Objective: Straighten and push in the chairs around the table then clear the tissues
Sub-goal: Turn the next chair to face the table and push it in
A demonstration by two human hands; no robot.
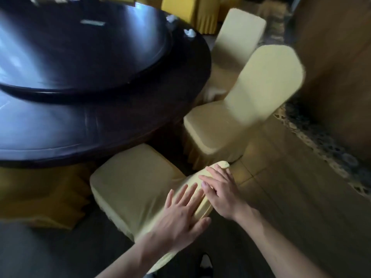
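A chair in a pale yellow cover point(132, 177) stands right below me, its seat facing the round dark table point(60, 137). My left hand point(180, 215) lies flat with fingers spread on the top of its backrest. Beside it, my right hand point(218, 189) rests palm down on the same backrest top, fingers extended. A second covered chair point(241, 109) stands to the right, angled to the table, and a third chair point(239, 37) is behind it. Crumpled white tissues point(189, 33) lie on the table's far right edge, with another tissue point(171, 18) near the turntable rim.
A large dark turntable point(80, 57) sits on the table. Bright yellow covered chairs point(190, 11) stand at the back. A brown wall point(337, 67) runs along the right, with tiled floor point(281, 187) between it and the chairs. My shoe point(206, 263) shows at the bottom.
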